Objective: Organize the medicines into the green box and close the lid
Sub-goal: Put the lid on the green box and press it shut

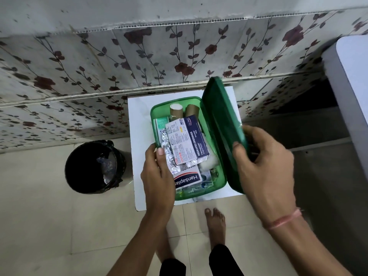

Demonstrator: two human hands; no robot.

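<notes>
The green box (221, 182) sits open on a small white table (139, 120). Inside lie a blue-and-white dressings packet (189, 142), a Hansaplast box (186, 179), foil blister strips (169, 156), two brown bandage rolls (176, 110) at the far end and a white cotton wad (209, 162). The green lid (221, 126) stands tilted on its edge along the box's right side. My right hand (264, 166) grips the lid's near end. My left hand (157, 172) holds the box's left rim, thumb resting on the foil strips.
A black bin (93, 168) with a liner stands on the tiled floor left of the table. A flowered tile wall runs behind. A white appliance (350, 92) rises at the right. My bare feet (216, 224) are just below the table's front edge.
</notes>
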